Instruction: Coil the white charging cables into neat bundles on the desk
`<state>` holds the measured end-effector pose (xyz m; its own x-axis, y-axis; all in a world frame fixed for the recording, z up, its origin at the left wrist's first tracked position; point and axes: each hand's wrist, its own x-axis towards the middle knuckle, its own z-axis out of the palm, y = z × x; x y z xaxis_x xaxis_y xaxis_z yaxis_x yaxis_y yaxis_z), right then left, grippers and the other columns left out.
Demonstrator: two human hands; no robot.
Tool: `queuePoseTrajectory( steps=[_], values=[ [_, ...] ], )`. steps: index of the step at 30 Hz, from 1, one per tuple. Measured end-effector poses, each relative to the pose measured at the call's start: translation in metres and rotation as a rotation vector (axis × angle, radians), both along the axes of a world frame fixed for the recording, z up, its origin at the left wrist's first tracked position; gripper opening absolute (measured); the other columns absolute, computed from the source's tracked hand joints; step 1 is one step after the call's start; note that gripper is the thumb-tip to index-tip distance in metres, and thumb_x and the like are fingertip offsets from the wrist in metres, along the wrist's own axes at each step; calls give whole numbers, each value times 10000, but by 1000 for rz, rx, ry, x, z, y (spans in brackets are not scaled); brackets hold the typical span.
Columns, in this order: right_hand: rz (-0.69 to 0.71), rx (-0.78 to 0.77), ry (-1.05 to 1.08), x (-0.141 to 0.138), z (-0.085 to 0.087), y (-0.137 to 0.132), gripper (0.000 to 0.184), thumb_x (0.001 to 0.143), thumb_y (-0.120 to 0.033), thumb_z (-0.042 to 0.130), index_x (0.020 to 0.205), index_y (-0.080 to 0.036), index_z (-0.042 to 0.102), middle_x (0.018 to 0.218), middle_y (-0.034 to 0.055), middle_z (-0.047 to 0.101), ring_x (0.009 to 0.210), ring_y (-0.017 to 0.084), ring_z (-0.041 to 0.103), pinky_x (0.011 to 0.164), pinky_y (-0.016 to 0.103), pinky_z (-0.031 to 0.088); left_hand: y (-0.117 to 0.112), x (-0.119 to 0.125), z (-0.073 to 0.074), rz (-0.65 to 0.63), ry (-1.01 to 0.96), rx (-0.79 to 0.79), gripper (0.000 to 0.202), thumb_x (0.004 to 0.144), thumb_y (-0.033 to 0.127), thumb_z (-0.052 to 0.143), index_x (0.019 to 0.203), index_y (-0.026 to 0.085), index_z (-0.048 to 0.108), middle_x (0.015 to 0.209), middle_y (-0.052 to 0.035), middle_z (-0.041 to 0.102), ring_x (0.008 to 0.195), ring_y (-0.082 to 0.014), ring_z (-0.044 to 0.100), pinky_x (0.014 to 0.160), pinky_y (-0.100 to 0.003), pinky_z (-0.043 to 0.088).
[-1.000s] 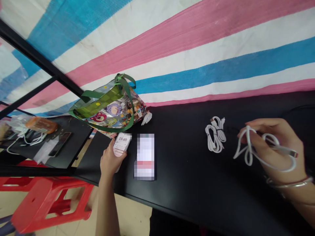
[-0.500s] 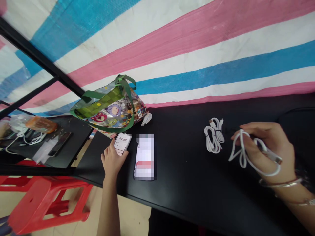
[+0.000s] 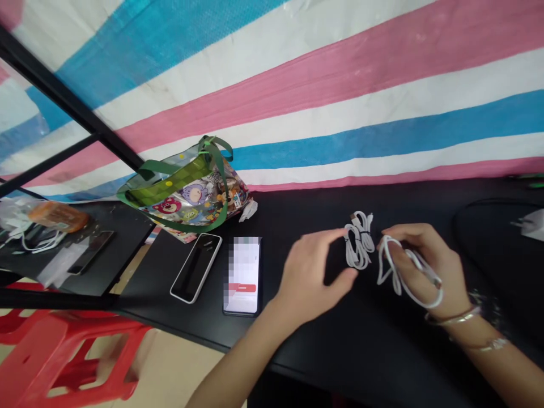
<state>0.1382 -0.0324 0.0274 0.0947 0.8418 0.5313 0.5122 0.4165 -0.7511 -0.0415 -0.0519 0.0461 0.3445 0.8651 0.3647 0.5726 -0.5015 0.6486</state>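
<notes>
My left hand (image 3: 312, 277) is open over the black table (image 3: 382, 362), its fingertips right at the left side of a bundled white cable (image 3: 359, 241). I cannot tell whether they touch it. My right hand (image 3: 427, 266) grips a second white USB cable (image 3: 393, 266), with loops hanging from the fingers and its plug by the knuckles. Left of my hands lie a white-edged phone (image 3: 195, 267) showing a dark face and a second phone (image 3: 242, 275) with a pixelated, lit screen. Neither hand touches them.
A shiny cartoon-print bag with green handles (image 3: 187, 190) lies at the table's back edge against a pink, white and blue striped tarp (image 3: 340, 90). A lower table (image 3: 127, 226) at left holds cables and an orange item. A red plastic stool (image 3: 55, 362) stands below.
My left hand has let go of the white-edged phone, which now lies showing its dark face, and has moved right to the bundled cable. My right hand has shifted left with its cable.
</notes>
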Motion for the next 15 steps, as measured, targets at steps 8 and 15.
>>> queuePoseTrajectory(
  steps=[8,15],
  values=[
    [44,-60,122,6,-9,5,189,792,-410,555,746,-240,487,545,-25,556,400,140,520,392,251,420,13,44,-24,-198,-135,-275,553,795,242,628,1300,193,410,1136,-70,665,947,-229,656,860,-351,501],
    [106,-112,134,6,-16,4,113,772,-308,550,780,-243,458,590,-23,573,450,141,530,435,244,432,2,45,-32,-140,-154,-308,744,676,344,755,1306,187,392,1007,-65,696,897,-268,658,838,-401,498]
  ],
)
